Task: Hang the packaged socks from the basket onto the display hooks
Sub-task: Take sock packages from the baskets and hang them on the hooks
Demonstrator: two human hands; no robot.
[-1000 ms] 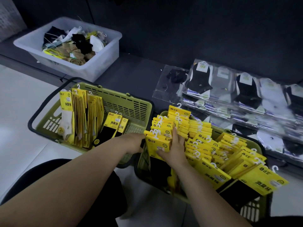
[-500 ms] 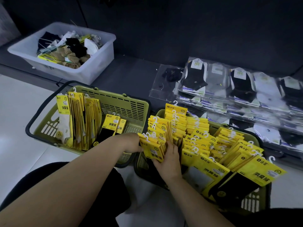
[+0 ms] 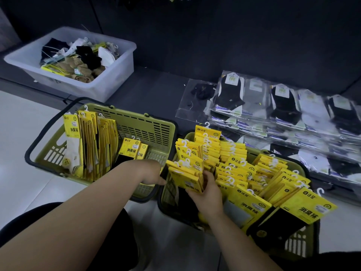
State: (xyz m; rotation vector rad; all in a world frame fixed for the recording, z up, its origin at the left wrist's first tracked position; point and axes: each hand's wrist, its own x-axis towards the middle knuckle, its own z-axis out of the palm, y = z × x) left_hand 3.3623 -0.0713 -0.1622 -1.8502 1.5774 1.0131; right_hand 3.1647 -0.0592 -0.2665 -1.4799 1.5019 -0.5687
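Spreading along the dark ledge (image 3: pixel 156 89) behind the full basket (image 3: pixel 297 245), toward its right: a layered stack of clear-bagged socks (image 3: pixel 283 106), with black, grey and white pairs. Farther behind the full basket and off to its left, a white plastic tub (image 3: pixel 109 83) sits on the same ledge, loose socks and tags heaped inside. Just beside the full basket's left wall is a second green basket (image 3: pixel 140 124), black handle lowered, part filled. Its yellow-carded packs (image 3: pixel 91 145) stand upright at the end farthest from the full basket, and two more lean near its middle. The full basket itself is crammed with rows of yellow sock packs (image 3: pixel 234 173), white hooks up; those at its right end tilt over, showing a black sock. At its left end a bundle of packs (image 3: pixel 187 178) is raised above the rest, over the basket. The right hand (image 3: pixel 208 192) grips the bundle's right edge, thumb and fingers curled round it. The left hand (image 3: pixel 152 173) is against the bundle's left side, fingertips hidden behind it; cannot tell whether they clasp or merely press.
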